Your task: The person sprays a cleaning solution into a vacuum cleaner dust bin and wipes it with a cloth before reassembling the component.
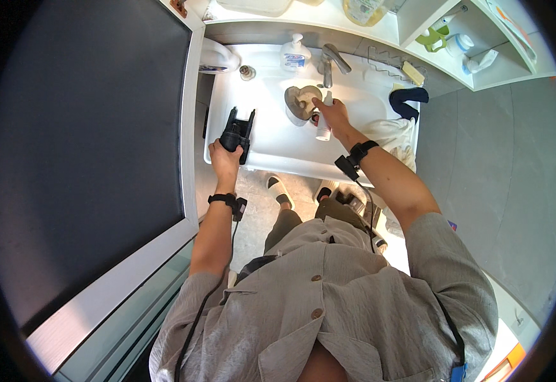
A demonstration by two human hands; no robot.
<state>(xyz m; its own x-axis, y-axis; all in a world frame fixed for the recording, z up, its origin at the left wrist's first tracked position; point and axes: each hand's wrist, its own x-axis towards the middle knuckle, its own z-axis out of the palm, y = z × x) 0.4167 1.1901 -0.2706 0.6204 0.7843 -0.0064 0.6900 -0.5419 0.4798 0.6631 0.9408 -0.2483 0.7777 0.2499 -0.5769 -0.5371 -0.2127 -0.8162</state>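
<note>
My left hand (226, 155) grips a black plastic device with two long prongs (238, 131) at the left side of the white sink (278, 155). My right hand (334, 114) holds a slim white bottle (323, 126) over the basin. Beside its fingertips, a heart-shaped, brownish translucent dish (302, 101) stands in front of the metal faucet (327, 64). Something small and dark shows under the right fingers, too hidden to name. A white pump bottle (295, 53) stands behind the dish, left of the faucet.
A white jug (218, 56) and a small bottle (247, 72) are at the back left. White cloth (392, 133), dark cloth (408, 101) and a yellow sponge (413, 73) lie at the right. White shelves (402, 33) overhang the back; a framed dark panel (189, 119) borders the left.
</note>
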